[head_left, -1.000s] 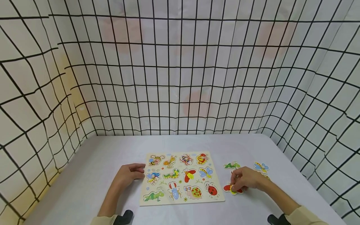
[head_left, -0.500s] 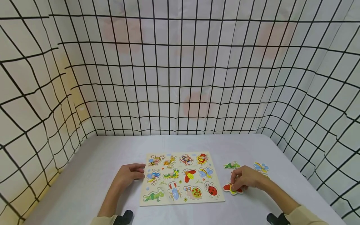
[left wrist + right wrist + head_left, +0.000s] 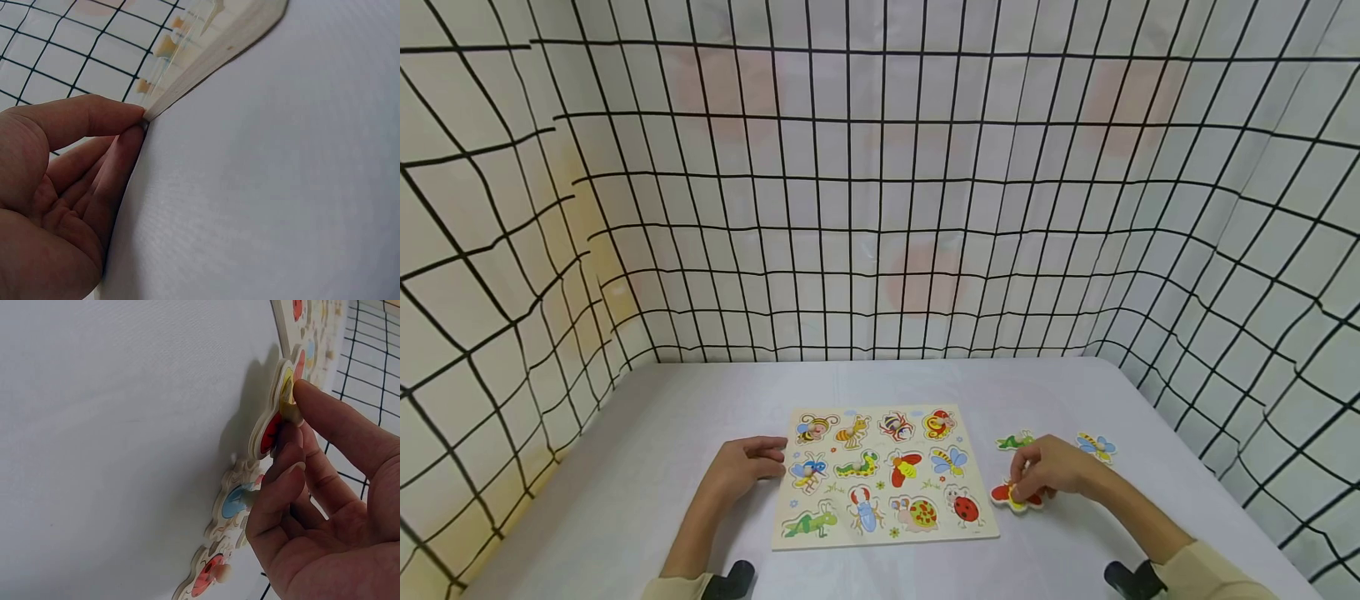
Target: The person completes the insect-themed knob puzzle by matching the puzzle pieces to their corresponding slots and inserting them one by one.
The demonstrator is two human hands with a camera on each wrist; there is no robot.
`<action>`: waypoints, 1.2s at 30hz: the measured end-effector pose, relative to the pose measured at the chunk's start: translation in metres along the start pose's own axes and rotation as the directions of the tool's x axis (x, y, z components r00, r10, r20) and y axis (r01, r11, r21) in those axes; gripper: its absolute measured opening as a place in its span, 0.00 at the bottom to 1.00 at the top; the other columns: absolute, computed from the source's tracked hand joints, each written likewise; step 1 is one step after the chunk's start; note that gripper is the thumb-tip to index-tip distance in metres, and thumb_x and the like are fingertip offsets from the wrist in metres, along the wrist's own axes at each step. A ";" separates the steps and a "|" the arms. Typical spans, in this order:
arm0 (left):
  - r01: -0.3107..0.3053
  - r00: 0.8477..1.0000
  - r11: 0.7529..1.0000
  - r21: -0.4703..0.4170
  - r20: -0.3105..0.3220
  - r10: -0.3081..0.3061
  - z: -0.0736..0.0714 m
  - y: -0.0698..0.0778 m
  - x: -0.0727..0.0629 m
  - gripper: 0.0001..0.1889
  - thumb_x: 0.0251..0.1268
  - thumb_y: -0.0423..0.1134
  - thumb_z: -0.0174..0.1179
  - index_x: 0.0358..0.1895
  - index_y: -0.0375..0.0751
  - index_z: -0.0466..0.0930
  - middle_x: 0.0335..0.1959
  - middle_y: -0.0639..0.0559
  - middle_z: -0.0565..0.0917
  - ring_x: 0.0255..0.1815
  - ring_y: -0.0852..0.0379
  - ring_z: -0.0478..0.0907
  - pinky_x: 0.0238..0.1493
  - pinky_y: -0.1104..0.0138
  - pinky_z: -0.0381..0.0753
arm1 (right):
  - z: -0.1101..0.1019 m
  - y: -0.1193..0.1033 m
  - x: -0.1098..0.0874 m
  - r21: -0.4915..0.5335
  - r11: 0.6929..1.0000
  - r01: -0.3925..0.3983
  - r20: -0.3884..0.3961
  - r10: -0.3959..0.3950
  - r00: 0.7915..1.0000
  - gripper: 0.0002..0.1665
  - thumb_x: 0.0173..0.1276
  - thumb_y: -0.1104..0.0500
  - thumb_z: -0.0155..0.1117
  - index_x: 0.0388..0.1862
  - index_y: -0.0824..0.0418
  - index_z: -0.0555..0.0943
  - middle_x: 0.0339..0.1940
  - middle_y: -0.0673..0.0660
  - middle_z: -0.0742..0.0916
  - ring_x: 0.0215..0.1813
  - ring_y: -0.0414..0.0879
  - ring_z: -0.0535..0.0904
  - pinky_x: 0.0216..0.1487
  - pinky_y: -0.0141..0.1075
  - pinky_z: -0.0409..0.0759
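My right hand pinches the small wooden knob of a red-and-yellow winged insect puzzle piece just right of the board. In the right wrist view this piece is tilted, with its shadow on the cloth beside it. A cream wooden puzzle board with colourful bug pictures lies mid-table. Against its left edge rest the fingertips of my left hand. Seen from the left wrist, those fingers touch the board's side and are not curled round it.
Behind the right hand lies a green insect piece. A blue-winged piece lies farther right. The right wrist view also shows a knobbed blue piece and a red one. Black-lined white walls enclose the white table.
My right hand has shifted slightly up and left in the head view, and the red-and-yellow piece moved with it. The left hand and the board look the same.
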State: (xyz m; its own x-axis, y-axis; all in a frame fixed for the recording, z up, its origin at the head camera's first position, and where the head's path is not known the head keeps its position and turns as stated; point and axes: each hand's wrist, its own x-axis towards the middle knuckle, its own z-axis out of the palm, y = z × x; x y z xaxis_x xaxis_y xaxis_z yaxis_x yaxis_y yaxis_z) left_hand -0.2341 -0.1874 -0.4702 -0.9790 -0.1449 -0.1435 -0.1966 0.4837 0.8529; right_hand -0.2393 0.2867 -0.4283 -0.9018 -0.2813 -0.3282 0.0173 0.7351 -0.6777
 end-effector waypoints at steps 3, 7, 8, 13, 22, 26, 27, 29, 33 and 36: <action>-0.004 1.000 1.000 0.003 0.003 0.004 -0.001 0.000 0.000 0.22 0.56 0.34 0.72 0.58 0.43 0.86 0.39 0.53 0.87 0.42 0.53 0.78 0.47 0.59 0.74 | 0.000 -0.003 0.002 0.012 1.000 0.027 0.004 -0.027 1.000 0.09 0.55 0.60 0.77 0.31 0.60 0.84 0.24 0.52 0.85 0.25 0.44 0.75 0.27 0.34 0.71; -0.005 1.000 1.000 0.003 0.003 0.005 -0.001 -0.001 0.000 0.22 0.57 0.34 0.72 0.57 0.43 0.86 0.40 0.53 0.87 0.43 0.53 0.78 0.47 0.59 0.74 | 0.001 -0.008 0.003 0.014 0.999 0.045 -0.003 -0.045 0.999 0.09 0.55 0.60 0.76 0.32 0.60 0.84 0.24 0.52 0.84 0.25 0.44 0.75 0.27 0.35 0.72; -0.003 1.000 1.000 0.003 0.001 0.003 -0.001 -0.001 0.000 0.22 0.57 0.34 0.72 0.57 0.43 0.86 0.39 0.53 0.87 0.43 0.53 0.78 0.47 0.59 0.74 | 0.001 -0.009 0.004 0.013 0.999 0.048 -0.006 -0.048 0.999 0.09 0.55 0.60 0.76 0.33 0.60 0.84 0.24 0.52 0.84 0.26 0.44 0.76 0.28 0.36 0.72; 0.003 1.000 1.000 -0.004 -0.002 -0.003 0.000 0.000 0.000 0.22 0.56 0.34 0.72 0.57 0.43 0.86 0.39 0.53 0.87 0.43 0.53 0.78 0.47 0.59 0.74 | 0.003 -0.016 0.006 0.026 0.997 0.076 -0.022 -0.075 0.997 0.10 0.54 0.61 0.76 0.34 0.62 0.84 0.23 0.51 0.84 0.26 0.45 0.76 0.29 0.37 0.74; 0.006 1.000 1.000 -0.009 -0.004 -0.006 -0.001 0.000 0.000 0.22 0.56 0.35 0.72 0.58 0.43 0.85 0.40 0.53 0.87 0.43 0.53 0.78 0.47 0.60 0.75 | 0.011 -0.027 0.016 0.020 0.997 0.073 -0.052 -0.072 0.996 0.10 0.53 0.61 0.77 0.33 0.61 0.85 0.23 0.51 0.83 0.26 0.44 0.74 0.29 0.36 0.72; 0.006 1.000 1.000 -0.003 -0.005 -0.006 -0.001 0.000 0.000 0.22 0.57 0.35 0.72 0.57 0.43 0.86 0.39 0.53 0.87 0.43 0.53 0.78 0.47 0.60 0.74 | 0.017 -0.032 0.022 0.015 0.997 0.071 -0.080 -0.070 0.994 0.10 0.52 0.63 0.77 0.32 0.61 0.85 0.24 0.52 0.84 0.26 0.44 0.75 0.29 0.36 0.73; 0.006 1.000 1.000 -0.002 -0.005 -0.006 -0.001 0.001 -0.001 0.22 0.57 0.35 0.72 0.57 0.43 0.86 0.39 0.53 0.87 0.43 0.53 0.78 0.46 0.60 0.74 | 0.019 -0.034 0.023 0.017 0.997 0.070 -0.085 -0.068 0.994 0.09 0.52 0.63 0.77 0.32 0.61 0.85 0.25 0.52 0.84 0.27 0.44 0.75 0.30 0.36 0.73; 0.009 1.000 1.000 -0.001 -0.005 -0.009 -0.001 0.001 -0.001 0.22 0.57 0.34 0.72 0.57 0.43 0.86 0.39 0.53 0.87 0.43 0.53 0.78 0.46 0.60 0.74 | 0.022 -0.036 0.026 0.025 0.998 0.065 -0.094 -0.063 0.994 0.09 0.53 0.63 0.77 0.32 0.61 0.85 0.26 0.52 0.85 0.27 0.45 0.75 0.31 0.36 0.74; 0.012 1.000 1.000 -0.006 -0.006 -0.012 0.000 0.002 -0.002 0.21 0.57 0.33 0.71 0.57 0.42 0.86 0.38 0.53 0.87 0.42 0.53 0.79 0.45 0.62 0.75 | 0.027 -0.040 0.032 0.041 0.997 0.066 -0.103 -0.061 0.993 0.08 0.52 0.64 0.76 0.31 0.60 0.85 0.27 0.52 0.86 0.28 0.45 0.76 0.31 0.36 0.74; 0.013 1.000 1.000 -0.014 -0.006 -0.013 0.000 0.002 -0.002 0.21 0.57 0.32 0.71 0.57 0.42 0.86 0.37 0.53 0.87 0.40 0.54 0.79 0.44 0.63 0.75 | 0.031 -0.044 0.035 0.044 0.995 0.087 -0.106 -0.082 0.991 0.08 0.52 0.64 0.76 0.31 0.61 0.85 0.27 0.52 0.86 0.27 0.44 0.75 0.30 0.35 0.73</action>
State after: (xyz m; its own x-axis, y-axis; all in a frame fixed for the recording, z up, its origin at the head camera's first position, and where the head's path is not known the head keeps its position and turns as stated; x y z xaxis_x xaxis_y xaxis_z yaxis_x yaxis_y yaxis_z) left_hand -0.2328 -0.1859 -0.4684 -0.9760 -0.1561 -0.1518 -0.2086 0.4698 0.8578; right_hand -0.2588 0.2256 -0.4303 -0.9410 -0.2734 -0.1996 -0.0421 0.6797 -0.7323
